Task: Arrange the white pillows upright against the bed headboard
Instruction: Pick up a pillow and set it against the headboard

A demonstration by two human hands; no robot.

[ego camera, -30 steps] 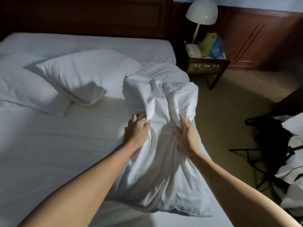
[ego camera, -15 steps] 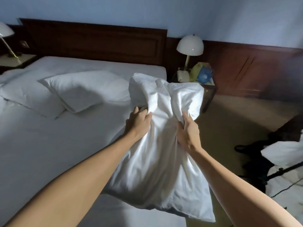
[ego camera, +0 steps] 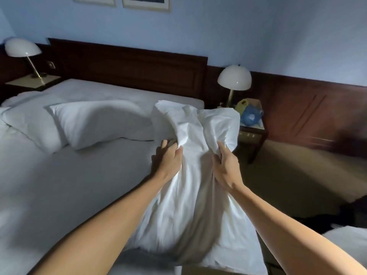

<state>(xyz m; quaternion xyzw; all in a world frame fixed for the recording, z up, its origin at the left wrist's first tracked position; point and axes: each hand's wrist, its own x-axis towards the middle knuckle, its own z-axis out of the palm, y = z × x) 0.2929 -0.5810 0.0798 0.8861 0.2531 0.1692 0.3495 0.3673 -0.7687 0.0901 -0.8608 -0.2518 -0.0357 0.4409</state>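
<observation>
Held item: one white pillow (ego camera: 190, 195), centre of the frame, which we grip bunched in both hands above the near right edge of the bed (ego camera: 59, 195); its top corners flop forward at centre right, its lower end hangs toward the bottom of the frame. Our left hand (ego camera: 168, 161) is clenched on the fabric at the pillow's left side, our right hand (ego camera: 226, 167) clenched on its right side, a ridge of cloth pinched between them. Second pillow (ego camera: 95, 124): lying flat on the mattress, left of centre, not against the headboard (ego camera: 129, 70). Third pillow (ego camera: 25, 118): flat at the far left, partly under the second. Headboard: dark wood, across the upper middle, bare mattress in front of it. Lamps: one domed white lamp (ego camera: 21, 49) at upper left, another (ego camera: 234, 78) at right of centre on a nightstand (ego camera: 252, 133) bearing a blue object (ego camera: 250, 117), blurred.
</observation>
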